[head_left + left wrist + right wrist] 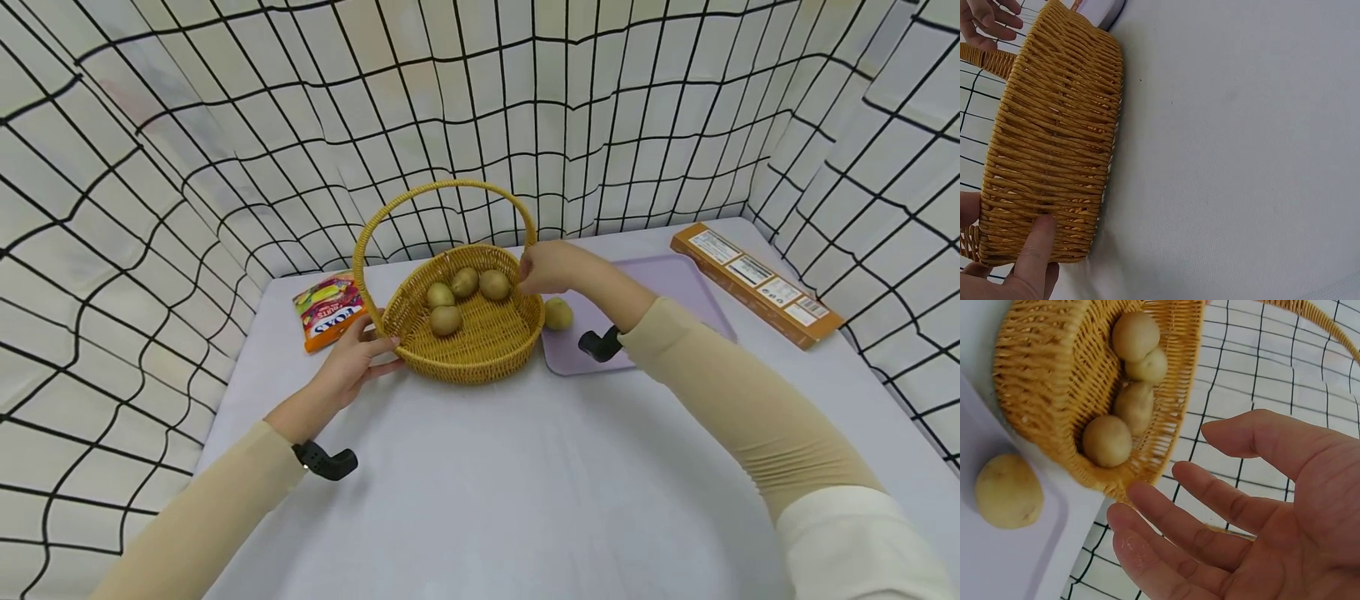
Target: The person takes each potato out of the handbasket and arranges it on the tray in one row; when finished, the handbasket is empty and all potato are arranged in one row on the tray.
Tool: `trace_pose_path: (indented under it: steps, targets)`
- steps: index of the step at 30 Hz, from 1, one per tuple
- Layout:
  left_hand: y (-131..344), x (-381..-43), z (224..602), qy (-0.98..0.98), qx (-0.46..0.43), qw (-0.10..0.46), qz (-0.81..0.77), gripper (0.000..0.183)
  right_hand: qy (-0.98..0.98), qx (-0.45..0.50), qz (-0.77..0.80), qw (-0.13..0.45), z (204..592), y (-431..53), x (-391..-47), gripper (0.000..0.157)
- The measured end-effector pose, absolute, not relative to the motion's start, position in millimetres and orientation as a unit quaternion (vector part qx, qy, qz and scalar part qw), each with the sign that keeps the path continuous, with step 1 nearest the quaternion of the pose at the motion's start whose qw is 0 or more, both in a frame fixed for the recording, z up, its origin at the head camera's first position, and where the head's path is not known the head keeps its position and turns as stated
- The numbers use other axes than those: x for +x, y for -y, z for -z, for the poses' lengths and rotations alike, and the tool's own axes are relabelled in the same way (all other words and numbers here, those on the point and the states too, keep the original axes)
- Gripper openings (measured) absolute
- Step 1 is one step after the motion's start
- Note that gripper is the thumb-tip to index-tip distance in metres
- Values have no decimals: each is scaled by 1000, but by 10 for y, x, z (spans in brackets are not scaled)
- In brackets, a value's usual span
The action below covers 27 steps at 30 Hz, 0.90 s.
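A yellow wicker basket (472, 371) with a tall arched handle stands tilted toward the viewer, several potatoes (446, 321) inside it. My left hand (352, 367) grips its left side near the handle's foot; in the left wrist view one finger (1036, 250) lies along the outer wall. At the basket's right rim is my right hand (551, 267). In the right wrist view its fingers are apart and loosely bent, and the palm holds nothing. Another potato (558, 313) lies on a pale purple tray (592, 364), just right of the basket.
A colourful snack packet (330, 308) lies left of the basket, partly behind the left hand. On the far right is a long orange-brown box (757, 283). Black netting (600, 108) over white cloth encloses the back and sides of the white table (495, 483).
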<state>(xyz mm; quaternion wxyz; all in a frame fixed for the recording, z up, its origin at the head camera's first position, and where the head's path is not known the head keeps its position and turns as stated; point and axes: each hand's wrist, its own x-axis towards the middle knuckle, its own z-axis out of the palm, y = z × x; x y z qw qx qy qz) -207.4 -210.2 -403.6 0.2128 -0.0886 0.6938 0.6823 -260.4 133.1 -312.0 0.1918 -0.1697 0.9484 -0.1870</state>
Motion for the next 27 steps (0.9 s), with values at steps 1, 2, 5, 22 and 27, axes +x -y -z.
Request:
trace_pose_path:
  steps: [1,2,5,22,27]
  targets:
    - [2101,-2072,4036,-694,-89,212,-683,74,-949,-174,185,188,3117,-1307,-2598,36]
    - [2099,-2070,4037,-694,-90,212,-683,74,-949,-177,182,185,3112,-1283,-2594,36]
    - [2097,-2065,4036,-693,-89,210,-684,74,-950,-177,180,181,3098,-1216,-2588,35]
    - [2102,-2052,4045,-684,-89,210,-693,71,-945,-177,208,177,3089,-935,-2711,14]
    - [2110,-2058,4049,-685,-87,211,-692,71,-946,-161,220,175,3089,-856,-2750,28]
